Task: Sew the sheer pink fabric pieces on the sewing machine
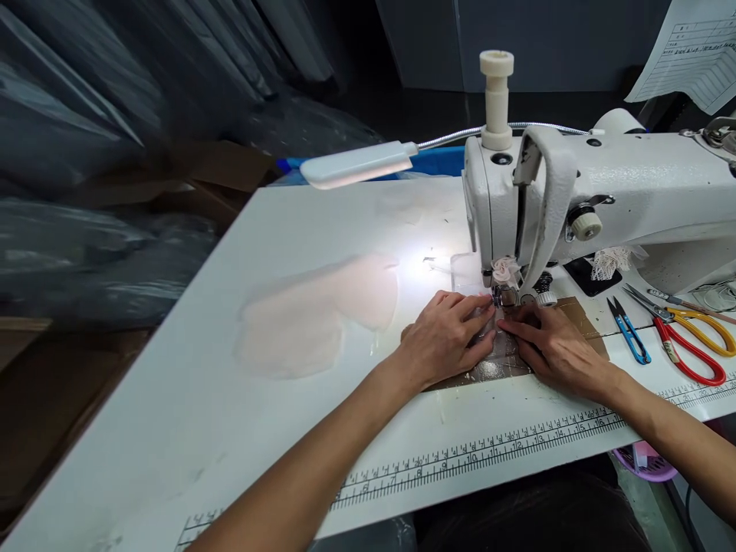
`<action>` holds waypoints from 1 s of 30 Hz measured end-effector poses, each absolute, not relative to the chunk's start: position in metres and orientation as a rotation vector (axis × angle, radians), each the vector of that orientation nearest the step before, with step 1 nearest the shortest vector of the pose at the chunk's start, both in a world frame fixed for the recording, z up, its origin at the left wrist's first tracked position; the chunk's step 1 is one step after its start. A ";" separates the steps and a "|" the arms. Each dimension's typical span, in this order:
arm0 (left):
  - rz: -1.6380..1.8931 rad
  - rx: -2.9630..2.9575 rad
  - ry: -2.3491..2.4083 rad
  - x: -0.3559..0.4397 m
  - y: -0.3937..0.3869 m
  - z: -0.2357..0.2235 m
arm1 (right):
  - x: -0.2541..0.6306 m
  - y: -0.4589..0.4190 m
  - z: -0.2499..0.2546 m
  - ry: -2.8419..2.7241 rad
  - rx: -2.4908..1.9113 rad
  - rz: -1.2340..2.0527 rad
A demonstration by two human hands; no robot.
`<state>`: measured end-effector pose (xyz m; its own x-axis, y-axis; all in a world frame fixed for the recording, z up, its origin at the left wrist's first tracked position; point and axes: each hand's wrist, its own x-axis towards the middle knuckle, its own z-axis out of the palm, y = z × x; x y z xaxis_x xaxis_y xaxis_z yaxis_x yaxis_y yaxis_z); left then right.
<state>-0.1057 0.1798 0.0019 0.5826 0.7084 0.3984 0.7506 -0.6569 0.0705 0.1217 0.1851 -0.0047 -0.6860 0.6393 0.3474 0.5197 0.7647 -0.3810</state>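
Observation:
A white sewing machine (603,184) stands at the right of a white table (230,399). My left hand (445,333) lies flat just left of the presser foot (501,295), fingers stretched toward it. My right hand (552,345) rests flat just right of the foot, fingers pointing left. Both press on a clear, shiny sheet (499,360) over a brown plate (586,322). A small pink ruffled piece (506,268) sits at the needle.
A pale pink fabric pile (316,310) lies on the table to the left. A white gooseneck lamp (356,162) lights the needle area. Blue thread snips (629,331), red scissors (687,356) and yellow scissors (704,326) lie at the right. A printed ruler (488,448) runs along the front edge.

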 end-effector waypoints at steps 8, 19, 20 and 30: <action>-0.617 -2.628 -1.316 -0.102 0.183 0.000 | 0.120 0.188 -0.007 -2.519 -0.902 0.328; -0.825 -2.695 -1.222 -0.119 0.192 0.002 | 0.131 0.201 0.004 -2.223 -0.960 0.700; -0.842 -2.681 -1.234 -0.123 0.192 0.007 | 0.131 0.203 0.005 -2.174 -0.982 0.706; -0.558 -2.788 -1.054 -0.122 0.153 0.039 | 0.128 0.201 -0.001 -2.107 -1.020 0.699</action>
<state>-0.1221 0.1533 0.0390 0.6916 0.6170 0.3754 0.6573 -0.7532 0.0269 0.1279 0.2007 -0.0014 -0.4580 0.8198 0.3438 0.4513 0.5477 -0.7045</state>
